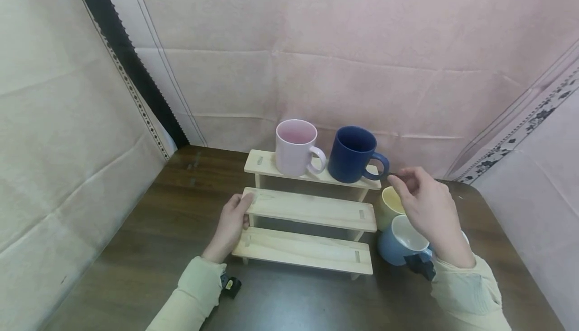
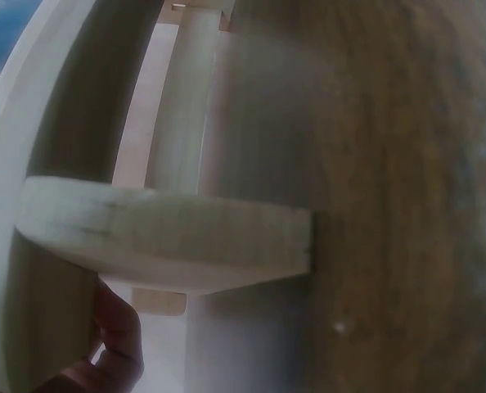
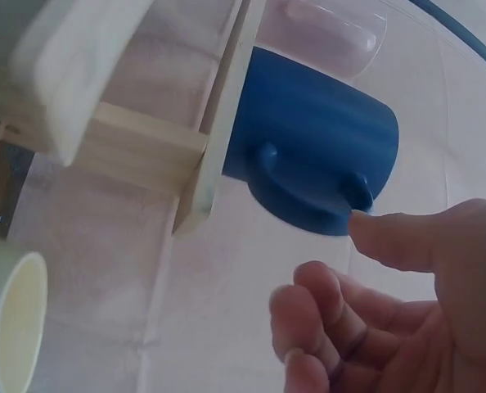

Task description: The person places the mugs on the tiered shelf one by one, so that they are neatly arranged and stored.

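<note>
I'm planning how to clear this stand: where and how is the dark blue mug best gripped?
Probably by its handle, coming from the right: the dark blue mug stands upright on the top tier, its open loop juts rightward, and the pale pink mug stands close on its left.

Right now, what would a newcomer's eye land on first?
Probably the dark blue mug, on the top shelf of the wooden rack, right of a pale pink mug. Next, the hands: the left hand grips the left end of the middle shelf; the right hand is beside the dark blue mug's handle.
</note>
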### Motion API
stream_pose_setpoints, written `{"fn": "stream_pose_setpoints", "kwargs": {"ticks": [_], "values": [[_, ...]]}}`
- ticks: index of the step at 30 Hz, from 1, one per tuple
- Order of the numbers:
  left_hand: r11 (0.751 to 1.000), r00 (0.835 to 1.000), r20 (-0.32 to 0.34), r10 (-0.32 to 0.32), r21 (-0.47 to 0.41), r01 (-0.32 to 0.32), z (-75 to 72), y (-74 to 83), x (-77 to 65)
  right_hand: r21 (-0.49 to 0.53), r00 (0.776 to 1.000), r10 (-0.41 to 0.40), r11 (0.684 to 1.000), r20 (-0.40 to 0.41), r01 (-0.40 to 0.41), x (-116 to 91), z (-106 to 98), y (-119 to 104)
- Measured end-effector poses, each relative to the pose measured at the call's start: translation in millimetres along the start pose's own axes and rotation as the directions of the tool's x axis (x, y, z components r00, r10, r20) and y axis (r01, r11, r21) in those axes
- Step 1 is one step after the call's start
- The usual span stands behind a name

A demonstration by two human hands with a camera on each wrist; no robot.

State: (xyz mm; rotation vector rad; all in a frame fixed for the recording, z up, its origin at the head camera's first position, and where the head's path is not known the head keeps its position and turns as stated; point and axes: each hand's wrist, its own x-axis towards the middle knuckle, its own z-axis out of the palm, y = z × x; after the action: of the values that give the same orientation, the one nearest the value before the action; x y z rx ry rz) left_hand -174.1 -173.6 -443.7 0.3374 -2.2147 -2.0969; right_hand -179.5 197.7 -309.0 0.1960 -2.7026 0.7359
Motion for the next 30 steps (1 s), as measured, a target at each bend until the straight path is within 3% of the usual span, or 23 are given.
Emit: {"fn": "stream_pose_setpoints", "kwargs": {"ticks": [15, 25, 30], "values": [[1.0, 1.0, 0.0, 0.011, -0.006, -0.011, 0.9, -0.1, 0.3, -0.047, 0.996, 0.085, 0.995, -0.028, -0.086, -37.4, -6.3, 31.2], [1.0, 1.0, 0.005, 0.018, -0.015, -0.018, 0.6, -0.9, 0.0, -0.086, 0.987, 0.161, 0.983, 0.011, -0.159, -49.0, -4.5, 45.7], [1.0, 1.0, 0.011, 0.012, -0.017, -0.012, 0.4, -1.0, -0.1, -0.095, 0.988, 0.157, 0.983, 0.002, -0.156, -54.3, -4.0, 49.8]]}}
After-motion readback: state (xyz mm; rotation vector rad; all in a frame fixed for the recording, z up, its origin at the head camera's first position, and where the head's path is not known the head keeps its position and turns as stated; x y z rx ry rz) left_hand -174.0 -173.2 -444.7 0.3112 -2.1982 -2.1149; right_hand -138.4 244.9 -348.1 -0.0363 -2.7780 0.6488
